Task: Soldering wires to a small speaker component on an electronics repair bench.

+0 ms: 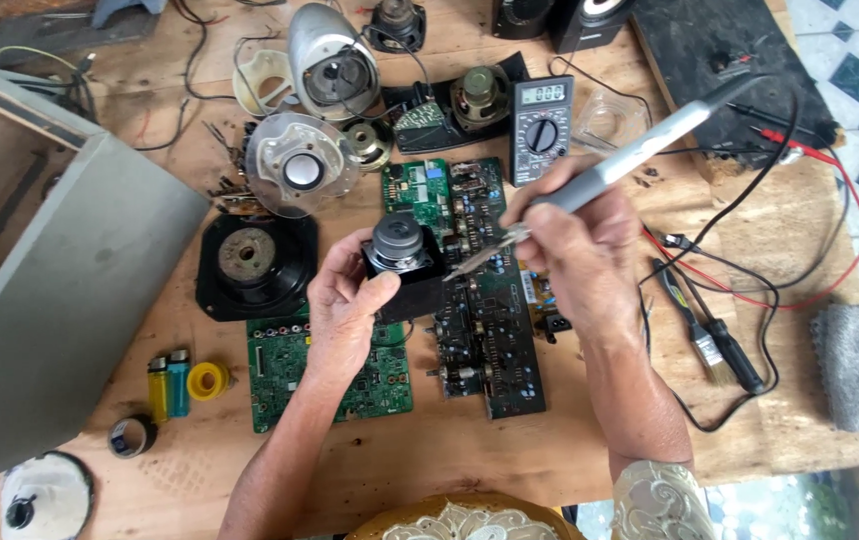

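Head view: the left hand [342, 310] is clamped around a small black speaker [402, 262], thumb on its near side and fingers behind, holding it just above the middle of the wooden bench [470, 450]. The speaker's round grey magnet faces up. The right hand [578, 250] is closed in a pen grip on a grey soldering iron [622, 162], whose handle slants up toward the far right corner and whose metal tip comes down right at the speaker's right edge; whether tip and speaker touch cannot be told.

Under the hands lie circuit boards: a long dark one [490, 350] running toward the near edge, a green one [285, 375] left of it below the left wrist, and another green one [416, 185] just beyond the speaker. A grey multimeter [542, 128] stands beyond the right hand, its red and black leads [830, 270] looping toward the right edge. A small brush [702, 335] and a dark-handled screwdriver [740, 360] lie side by side right of the right forearm, and a grey sponge [855, 365] rests at the right edge.

Left of the speaker sits a large black speaker cone [253, 265], with a clear round speaker housing [300, 165] beyond it. A grey box [60, 300] fills the left edge. Near the near left corner lie two lighters [169, 385], a yellow tape roll [208, 380] and a dark tape roll [133, 436].
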